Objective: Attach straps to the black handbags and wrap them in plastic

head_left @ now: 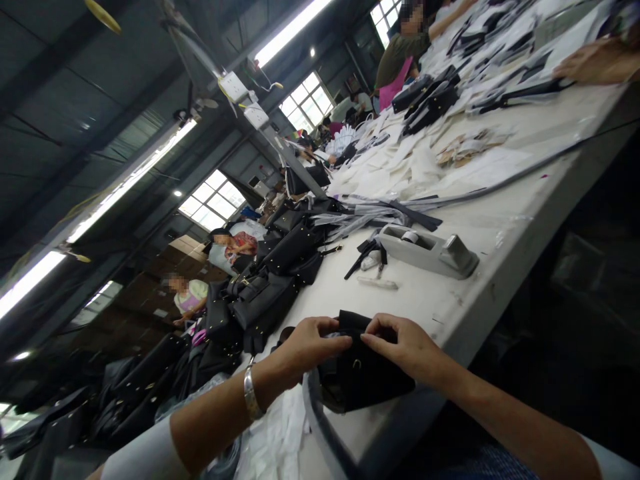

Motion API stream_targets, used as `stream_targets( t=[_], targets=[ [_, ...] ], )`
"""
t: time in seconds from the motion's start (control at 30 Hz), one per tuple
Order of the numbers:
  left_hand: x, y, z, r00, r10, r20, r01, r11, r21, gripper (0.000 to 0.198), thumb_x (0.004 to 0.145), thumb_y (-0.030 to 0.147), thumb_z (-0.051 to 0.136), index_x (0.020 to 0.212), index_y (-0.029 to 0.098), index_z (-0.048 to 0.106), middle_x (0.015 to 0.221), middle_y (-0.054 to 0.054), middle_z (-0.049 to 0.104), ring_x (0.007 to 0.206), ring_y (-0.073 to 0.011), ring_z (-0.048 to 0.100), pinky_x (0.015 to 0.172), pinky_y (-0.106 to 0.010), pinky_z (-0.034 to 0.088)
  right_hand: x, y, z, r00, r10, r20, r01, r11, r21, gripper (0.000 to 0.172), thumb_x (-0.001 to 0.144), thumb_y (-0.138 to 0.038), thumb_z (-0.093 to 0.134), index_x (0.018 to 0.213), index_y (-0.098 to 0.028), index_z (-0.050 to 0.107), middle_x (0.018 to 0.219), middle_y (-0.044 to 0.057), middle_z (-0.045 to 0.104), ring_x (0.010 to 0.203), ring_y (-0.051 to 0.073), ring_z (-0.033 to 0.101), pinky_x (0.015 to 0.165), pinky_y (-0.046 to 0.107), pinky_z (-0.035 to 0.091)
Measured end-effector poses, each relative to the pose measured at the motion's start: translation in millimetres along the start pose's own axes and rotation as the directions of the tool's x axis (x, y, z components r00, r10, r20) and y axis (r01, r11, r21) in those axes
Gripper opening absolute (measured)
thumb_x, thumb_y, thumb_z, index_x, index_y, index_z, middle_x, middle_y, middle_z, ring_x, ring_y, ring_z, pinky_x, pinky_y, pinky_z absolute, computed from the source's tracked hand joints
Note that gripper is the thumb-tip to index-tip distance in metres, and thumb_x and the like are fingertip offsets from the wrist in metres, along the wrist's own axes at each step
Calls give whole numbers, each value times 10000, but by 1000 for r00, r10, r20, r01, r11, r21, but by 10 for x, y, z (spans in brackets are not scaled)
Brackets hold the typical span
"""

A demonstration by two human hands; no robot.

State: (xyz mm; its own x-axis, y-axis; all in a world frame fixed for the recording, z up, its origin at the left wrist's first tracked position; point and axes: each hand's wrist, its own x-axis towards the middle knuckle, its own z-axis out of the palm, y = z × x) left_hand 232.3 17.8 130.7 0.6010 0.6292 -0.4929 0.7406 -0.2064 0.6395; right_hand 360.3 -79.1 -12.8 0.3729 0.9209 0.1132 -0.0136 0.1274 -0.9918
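A small black bag [370, 377] with gold-coloured metal fittings rests at the near edge of the white table. My left hand [313, 343] is closed on the upper left of the bag, thumb and fingers pinching its top edge. On the other side of that edge, my right hand [400, 343] pinches the black material between thumb and forefinger. The two thumbs nearly meet over the bag's top. A strap in a clear wrapping [320, 423] hangs down from the bag's left side. What lies inside the bag is hidden.
A grey tape dispenser [427, 252] stands beyond the bag on the table [345, 280]. Black bags [270, 293] are piled along the left. White paper pieces [400, 160] and wrapped straps [370, 213] cover the far part. A co-worker's hand [595, 63] rests at upper right.
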Motion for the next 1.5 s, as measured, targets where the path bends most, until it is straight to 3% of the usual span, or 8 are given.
stream_targets(
  t=[0.2, 0.3, 0.5, 0.6, 0.83, 1.0, 1.2, 1.5],
  targets=[
    [-60, 11, 28, 999, -14, 47, 16, 999, -38, 317, 721, 308, 735, 957, 99, 770, 817, -64, 752, 740, -178, 676, 688, -264, 496, -44, -3, 81, 997, 65, 42, -68, 993, 92, 244, 802, -430, 665, 762, -191, 690, 734, 11, 684, 718, 182, 620, 679, 281, 459],
    [-100, 16, 15, 998, 10, 66, -7, 999, -43, 356, 750, 335, 723, 1031, 120, 767, 889, -76, 767, 857, -225, 702, 769, -300, 528, -65, -30, 98, 992, 110, 65, -119, 981, 153, 264, 781, -451, 672, 762, -189, 693, 702, 6, 662, 665, 166, 590, 623, 271, 441],
    [-188, 12, -120, 982, 181, 48, -186, 923, 337, 332, 798, 370, 719, 1073, 192, 777, 1049, -55, 782, 978, -266, 702, 852, -313, 534, -139, -52, 139, 988, 129, 84, -143, 972, 186, 286, 801, -472, 668, 782, -190, 710, 706, 5, 653, 660, 160, 571, 605, 266, 431],
    [-205, -23, -149, 979, 193, 66, -203, 902, 380, 332, 812, 348, 707, 1097, 190, 769, 1055, -47, 785, 973, -264, 710, 847, -311, 537, -207, -69, 177, 992, 123, 38, -127, 982, 143, 273, 816, -462, 658, 774, -197, 705, 726, 10, 669, 707, 181, 597, 655, 283, 451],
    [-195, -134, -95, 997, 77, -9, -72, 961, 267, 367, 747, 330, 755, 1069, 155, 769, 884, -34, 796, 758, -218, 719, 664, -270, 535, -283, -120, 235, 991, 134, 2, -134, 986, 102, 273, 829, -459, 645, 786, -201, 724, 748, 15, 706, 749, 204, 633, 689, 292, 461],
    [-217, -142, -71, 996, 83, -11, -78, 969, 234, 362, 748, 321, 739, 1058, 135, 756, 993, -61, 781, 915, -249, 706, 755, -286, 526, -252, -87, 261, 994, 112, 18, -113, 991, 68, 261, 845, -444, 637, 804, -199, 717, 767, 10, 709, 771, 204, 641, 711, 293, 461],
    [-174, -240, 8, 996, 77, -50, -68, 986, 155, 340, 728, 282, 703, 1012, 95, 725, 968, -106, 762, 874, -254, 693, 739, -308, 517, -266, -44, 278, 999, 43, -10, -43, 999, -13, 196, 861, -410, 651, 845, -216, 669, 786, -14, 680, 777, 183, 627, 723, 288, 445],
    [-129, -316, 57, 996, 70, -61, -70, 998, -4, 431, 706, 359, 751, 1027, 80, 689, 1036, -144, 736, 932, -269, 674, 790, -333, 512, -236, 11, 232, 1000, 9, 1, -9, 1000, 30, 142, 891, -348, 639, 842, -220, 604, 761, -38, 614, 740, 152, 581, 684, 263, 424]
  ],
)
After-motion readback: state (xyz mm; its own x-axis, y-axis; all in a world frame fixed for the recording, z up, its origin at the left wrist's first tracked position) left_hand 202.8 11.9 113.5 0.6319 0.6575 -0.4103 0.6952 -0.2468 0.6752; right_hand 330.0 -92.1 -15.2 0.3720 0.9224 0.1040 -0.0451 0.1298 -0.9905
